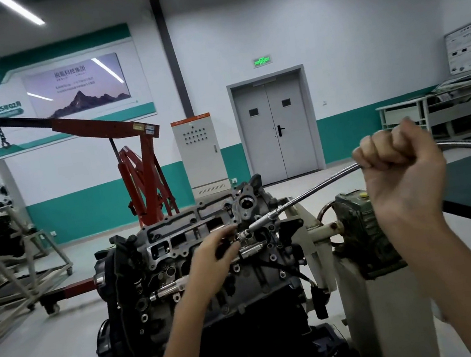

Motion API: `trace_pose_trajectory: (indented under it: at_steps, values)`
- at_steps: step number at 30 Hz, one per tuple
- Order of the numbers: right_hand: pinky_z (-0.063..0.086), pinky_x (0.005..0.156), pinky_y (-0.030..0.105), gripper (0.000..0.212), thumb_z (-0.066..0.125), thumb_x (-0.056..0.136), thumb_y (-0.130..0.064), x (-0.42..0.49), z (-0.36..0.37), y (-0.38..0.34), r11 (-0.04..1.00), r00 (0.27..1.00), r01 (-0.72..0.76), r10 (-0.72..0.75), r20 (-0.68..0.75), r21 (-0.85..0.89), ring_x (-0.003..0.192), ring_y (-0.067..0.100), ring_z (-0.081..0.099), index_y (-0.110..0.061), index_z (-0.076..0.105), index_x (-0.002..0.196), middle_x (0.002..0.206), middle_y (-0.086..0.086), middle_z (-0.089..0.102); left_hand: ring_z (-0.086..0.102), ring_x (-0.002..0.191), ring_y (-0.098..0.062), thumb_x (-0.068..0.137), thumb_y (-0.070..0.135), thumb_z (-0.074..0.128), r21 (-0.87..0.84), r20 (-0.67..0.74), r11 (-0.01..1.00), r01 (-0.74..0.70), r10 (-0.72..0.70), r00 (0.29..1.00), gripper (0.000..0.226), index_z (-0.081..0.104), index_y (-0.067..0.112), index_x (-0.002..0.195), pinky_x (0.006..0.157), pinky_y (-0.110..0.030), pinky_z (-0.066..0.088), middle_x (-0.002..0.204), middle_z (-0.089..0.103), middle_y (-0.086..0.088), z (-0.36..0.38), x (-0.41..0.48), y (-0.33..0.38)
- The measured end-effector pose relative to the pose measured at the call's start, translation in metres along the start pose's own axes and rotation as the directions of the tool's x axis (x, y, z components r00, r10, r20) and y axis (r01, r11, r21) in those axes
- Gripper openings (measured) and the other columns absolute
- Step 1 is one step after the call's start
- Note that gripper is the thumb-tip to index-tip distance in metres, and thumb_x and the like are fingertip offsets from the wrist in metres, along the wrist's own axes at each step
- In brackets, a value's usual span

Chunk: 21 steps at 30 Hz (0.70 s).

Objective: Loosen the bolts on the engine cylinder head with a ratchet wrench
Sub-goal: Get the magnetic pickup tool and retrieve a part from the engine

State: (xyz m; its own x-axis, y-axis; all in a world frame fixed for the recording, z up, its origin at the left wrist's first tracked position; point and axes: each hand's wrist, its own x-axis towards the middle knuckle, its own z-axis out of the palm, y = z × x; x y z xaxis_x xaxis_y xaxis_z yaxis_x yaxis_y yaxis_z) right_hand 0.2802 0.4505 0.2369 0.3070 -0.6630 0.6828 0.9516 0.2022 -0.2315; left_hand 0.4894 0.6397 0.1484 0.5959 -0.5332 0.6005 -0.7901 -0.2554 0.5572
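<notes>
Right hand [400, 166] fisted round wrench handle [321, 187] for leverage; left hand [217, 249] fingers pinch socket [244, 234], steadying it on cylinder head [194, 239] bolt.

A single wide-angle view, worn on the person's head, faces forward and a little down. The engine cylinder head [181, 232] sits near, just below centre. The left hand [213, 253] and right hand [401, 172] enter from the bottom edge — the right looms closest. The ratchet wrench [315, 190] runs off the right edge. Across the workshop, a grey double door [276, 129] faces the lens.
</notes>
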Motion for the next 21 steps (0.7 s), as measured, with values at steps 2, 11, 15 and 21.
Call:
trace_pose_trajectory:
  at_steps: [2, 11, 15, 21]
  values:
    - [0.023, 0.051, 0.026, 0.040, 0.037, 0.091, -0.015, 0.002, -0.006, -0.006, 0.999, 1.000, -0.014, 0.014, -0.013, 0.032, 0.050, 0.015, 0.016, -0.017, 0.018, 0.056, 0.050, -0.003, 0.014, 0.051, 0.108, -0.003, 0.094, 0.024, 0.059, 0.062, 0.001, 0.997, -0.036, 0.036, 0.999, 0.029, 0.058, 0.022, 0.123, 0.092, -0.021, 0.040, 0.116, 0.056, 0.014, 0.019, 0.001, 0.004]
    - [0.024, 0.048, 0.027, 0.041, 0.035, 0.092, -0.014, 0.015, -0.016, -0.007, 1.000, 0.998, 0.006, -0.007, -0.062, -0.024, 0.048, 0.014, 0.014, -0.017, 0.018, 0.054, 0.048, -0.003, 0.012, 0.036, 0.051, -0.006, 0.101, 0.023, 0.044, -0.055, -0.129, 0.998, -0.006, -0.001, 0.992, 0.024, 0.046, 0.016, 0.078, 0.054, -0.033, 0.031, 0.057, 0.042, 0.004, 0.056, 0.002, 0.015]
    - [0.031, 0.051, 0.026, 0.042, 0.040, 0.091, -0.019, 0.028, -0.016, -0.023, 0.989, 0.992, 0.125, -0.124, 0.021, -0.079, 0.045, 0.015, 0.019, -0.020, 0.027, 0.051, 0.044, -0.007, 0.021, 0.044, 0.055, -0.018, 0.103, 0.027, 0.036, -0.314, -0.283, 0.895, 0.316, -0.406, 0.869, 0.033, 0.051, 0.007, 0.082, 0.053, -0.040, 0.049, 0.065, 0.044, -0.006, 0.020, 0.009, -0.002]
    - [0.040, 0.054, 0.024, 0.044, 0.040, 0.095, -0.032, 0.028, 0.001, 0.032, 0.717, 0.977, 0.146, 0.003, 0.213, -0.682, 0.047, 0.012, 0.034, -0.018, 0.039, 0.054, 0.048, -0.006, 0.035, 0.045, 0.043, -0.015, 0.103, 0.027, 0.039, -0.812, 0.183, 0.478, 0.336, -0.337, 0.923, 0.033, 0.052, 0.006, 0.081, 0.050, -0.030, 0.050, 0.051, 0.041, 0.001, 0.002, 0.016, 0.053]
